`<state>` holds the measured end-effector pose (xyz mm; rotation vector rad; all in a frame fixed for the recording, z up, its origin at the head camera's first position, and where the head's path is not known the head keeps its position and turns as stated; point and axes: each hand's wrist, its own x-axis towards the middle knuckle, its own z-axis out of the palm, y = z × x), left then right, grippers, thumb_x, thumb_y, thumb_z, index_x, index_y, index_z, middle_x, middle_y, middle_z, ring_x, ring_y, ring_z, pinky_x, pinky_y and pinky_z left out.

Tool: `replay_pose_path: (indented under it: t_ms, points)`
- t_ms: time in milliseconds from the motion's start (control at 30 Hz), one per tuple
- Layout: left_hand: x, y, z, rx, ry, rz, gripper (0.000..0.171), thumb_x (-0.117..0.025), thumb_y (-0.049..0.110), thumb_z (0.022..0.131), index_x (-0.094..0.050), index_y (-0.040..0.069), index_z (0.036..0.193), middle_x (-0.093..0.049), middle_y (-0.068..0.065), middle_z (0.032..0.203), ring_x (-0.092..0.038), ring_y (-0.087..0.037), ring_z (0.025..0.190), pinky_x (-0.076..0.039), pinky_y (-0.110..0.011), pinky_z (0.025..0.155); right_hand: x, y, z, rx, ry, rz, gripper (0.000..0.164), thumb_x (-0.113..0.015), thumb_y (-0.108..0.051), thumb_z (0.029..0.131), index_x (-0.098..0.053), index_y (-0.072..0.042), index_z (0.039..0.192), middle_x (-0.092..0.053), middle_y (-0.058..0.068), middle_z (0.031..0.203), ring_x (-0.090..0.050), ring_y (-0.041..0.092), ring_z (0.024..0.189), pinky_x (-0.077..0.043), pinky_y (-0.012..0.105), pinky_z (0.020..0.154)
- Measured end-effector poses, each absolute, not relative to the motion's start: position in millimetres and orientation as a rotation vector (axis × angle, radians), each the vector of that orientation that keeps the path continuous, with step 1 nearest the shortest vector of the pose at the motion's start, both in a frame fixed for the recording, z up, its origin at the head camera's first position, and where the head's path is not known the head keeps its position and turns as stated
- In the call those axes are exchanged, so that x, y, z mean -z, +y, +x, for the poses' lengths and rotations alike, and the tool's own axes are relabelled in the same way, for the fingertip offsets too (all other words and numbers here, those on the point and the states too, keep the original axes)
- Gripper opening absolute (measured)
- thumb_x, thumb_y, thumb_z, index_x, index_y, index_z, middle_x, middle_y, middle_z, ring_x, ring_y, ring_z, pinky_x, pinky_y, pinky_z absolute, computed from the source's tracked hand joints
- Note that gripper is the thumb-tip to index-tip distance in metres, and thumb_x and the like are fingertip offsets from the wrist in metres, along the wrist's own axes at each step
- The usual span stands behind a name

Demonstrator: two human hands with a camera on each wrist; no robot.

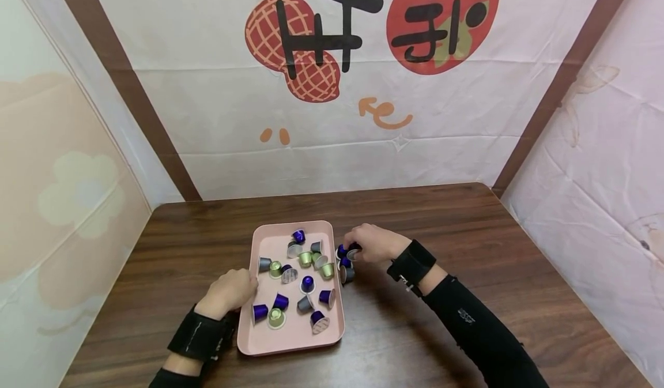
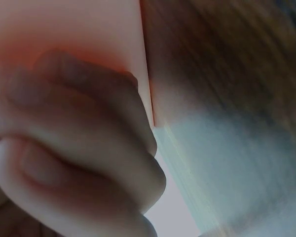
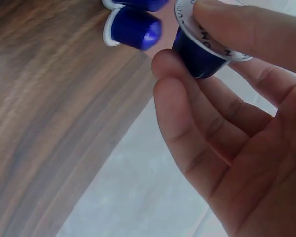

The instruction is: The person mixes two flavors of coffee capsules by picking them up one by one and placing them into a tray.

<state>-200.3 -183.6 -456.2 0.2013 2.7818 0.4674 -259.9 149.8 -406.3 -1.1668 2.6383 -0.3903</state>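
My right hand point(image 1: 376, 243) pinches a dark blue coffee capsule point(image 3: 200, 61) between thumb and fingers, its printed pale lid under the thumb. Just below that hand, more capsules lie on the table beside the tray's right edge, among them a blue capsule point(image 3: 133, 28) on its side and a grey capsule point(image 1: 347, 275). At the left edge of the pink tray point(image 1: 290, 346), my left hand point(image 1: 228, 292) holds the rim with curled fingers. Scattered inside the tray are blue, grey and green capsules, such as a green capsule point(image 1: 276, 317) and a purple-blue capsule point(image 1: 260, 312).
The brown wooden table point(image 1: 415, 330) carries the tray near its middle. Behind it hangs a printed white cloth point(image 1: 218, 123), with more cloth at the left and right sides.
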Motion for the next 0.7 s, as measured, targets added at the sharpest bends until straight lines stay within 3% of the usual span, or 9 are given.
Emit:
replay_pose_path:
  t_ms: [267,500,700]
  points:
    - [459,-184,-200,-0.485,2.787,0.204,0.030,-0.042,0.019,0.093,-0.055,0.007,0.069,-0.051,-0.007,0.059,-0.051,-0.022,0.053,-0.039,-0.035,0.049,391,131,-252,0.431,2.621,-1.263,0.019,-0.065,-0.003,0.085,-0.066,-0.006,0.104,-0.062,0.003,0.097,-0.056,0.014,0.085,-0.046,0.027,0.075]
    - [457,-184,-201,-0.479,2.793,0.212,0.029,-0.044,0.019,0.092,-0.056,0.006,0.070,-0.052,-0.008,0.061,-0.052,-0.023,0.055,-0.040,-0.037,0.051,386,108,-247,0.414,2.583,-1.270,0.023,-0.067,-0.012,0.087,-0.065,-0.007,0.110,-0.062,0.001,0.103,-0.056,0.009,0.088,-0.045,0.023,0.078]
    - [457,-184,-201,-0.473,2.793,0.212,0.028,-0.045,0.018,0.091,-0.057,0.005,0.071,-0.052,-0.009,0.063,-0.052,-0.024,0.057,-0.041,-0.038,0.052,390,90,-247,0.440,2.569,-1.270,0.021,-0.064,-0.015,0.090,-0.065,-0.009,0.110,-0.061,-0.002,0.101,-0.054,0.008,0.080,-0.044,0.021,0.072]
